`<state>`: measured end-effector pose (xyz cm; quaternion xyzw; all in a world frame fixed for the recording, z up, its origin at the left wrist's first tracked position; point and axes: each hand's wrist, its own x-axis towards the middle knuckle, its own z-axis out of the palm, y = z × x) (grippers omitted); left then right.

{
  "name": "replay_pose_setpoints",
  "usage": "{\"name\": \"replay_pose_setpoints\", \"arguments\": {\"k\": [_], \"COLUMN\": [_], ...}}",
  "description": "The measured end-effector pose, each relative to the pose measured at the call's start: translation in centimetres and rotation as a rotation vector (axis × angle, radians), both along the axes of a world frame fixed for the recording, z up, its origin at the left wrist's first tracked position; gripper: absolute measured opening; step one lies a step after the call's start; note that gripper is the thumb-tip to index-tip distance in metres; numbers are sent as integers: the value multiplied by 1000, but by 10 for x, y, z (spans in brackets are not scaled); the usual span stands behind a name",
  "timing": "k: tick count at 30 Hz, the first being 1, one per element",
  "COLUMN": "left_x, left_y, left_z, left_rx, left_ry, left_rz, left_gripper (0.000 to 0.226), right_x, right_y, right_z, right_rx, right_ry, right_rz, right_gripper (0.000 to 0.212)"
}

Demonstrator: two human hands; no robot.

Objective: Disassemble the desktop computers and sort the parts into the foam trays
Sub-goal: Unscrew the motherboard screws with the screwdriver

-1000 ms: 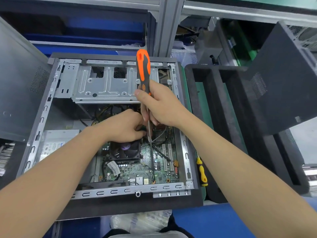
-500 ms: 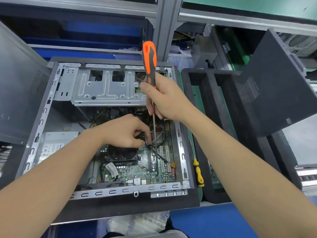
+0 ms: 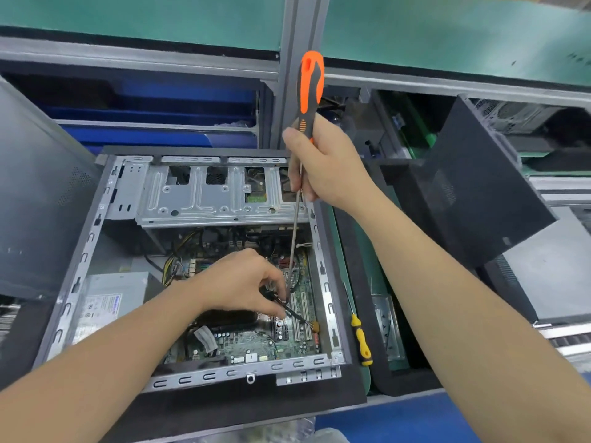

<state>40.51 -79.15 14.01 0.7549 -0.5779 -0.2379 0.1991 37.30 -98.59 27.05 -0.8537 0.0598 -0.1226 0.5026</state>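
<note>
An open desktop case (image 3: 323, 270) lies on its side before me, its green motherboard (image 3: 256, 343) exposed. My right hand (image 3: 326, 167) grips a long screwdriver (image 3: 310, 87) with an orange and black handle, held upright above the case; its thin shaft reaches down to the board near the heatsink. My left hand (image 3: 243, 282) is inside the case over the board, fingers pinching a thin black cable (image 3: 295, 316) that runs to a small connector at the board's right edge. A black foam tray (image 3: 361, 282) stands right of the case.
A silver power supply (image 3: 108, 298) sits in the case's left corner, a metal drive cage (image 3: 204, 193) at the back. A yellow screwdriver (image 3: 361, 340) lies between case and tray. A dark side panel (image 3: 473, 187) leans at right, another grey panel (image 3: 38, 193) at left.
My right hand has lifted the orange screwdriver higher above the case. My left hand has shifted toward the board's right side and holds the black cable.
</note>
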Motion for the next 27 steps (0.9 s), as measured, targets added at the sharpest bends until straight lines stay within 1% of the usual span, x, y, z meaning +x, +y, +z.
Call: {"name": "replay_pose_setpoints", "arguments": {"k": [5, 8, 10, 11, 12, 13, 14, 16, 17, 18, 19, 20, 22, 24, 25, 27], "left_x": [0, 2, 4, 6, 7, 8, 8, 5, 2, 0, -3, -5, -7, -6, -5, -1], "left_y": [-3, -3, 0, 1, 2, 4, 4, 2, 1, -1, -1, -2, -1, 0, 0, 0], "left_z": [-7, -9, -5, -4, -2, -1, 1, 7, 10, 13, 15, 17, 17, 21, 22, 20], "left_rx": [-2, 90, 154, 143, 104, 49, -14, -74, -71, -58, -45, -42, -57, -26, 10, 60], "left_ry": [-54, -56, -115, -105, -50, 62, 251, 779, 1009, 1168, 1251, 1286, 1280, 1187, 1087, 786], "left_rz": [50, 22, -20, -18, 14, 83, 172, 303, 331, 348, 353, 344, 336, 308, 290, 233], "left_gripper": [41, 36, 29, 23, 18, 19, 23, 27, 23, 16, 10, 8, 12, 9, 9, 15], "right_x": [-2, -3, -4, -4, -4, -5, -6, -7, -8, -8, -9, -11, -14, -16, -17, -17], "right_y": [-1, -1, -3, -4, -5, -4, -3, 6, 13, 20, 27, 33, 41, 45, 47, 48], "right_z": [6, 7, 8, 7, 6, 3, -2, -15, -24, -33, -42, -51, -64, -72, -75, -79], "right_rx": [5, -12, -26, -22, -6, 22, 53, 113, 140, 157, 162, 157, 132, 113, 102, 76], "right_ry": [-39, -41, -34, -25, -10, 13, 42, 101, 124, 142, 159, 175, 195, 193, 186, 169], "right_rz": [-20, -34, -43, -39, -24, 0, 30, 92, 121, 145, 162, 175, 201, 207, 203, 191], "right_gripper": [29, 29, 29, 29, 29, 28, 26, 23, 25, 29, 35, 40, 44, 43, 43, 42]}}
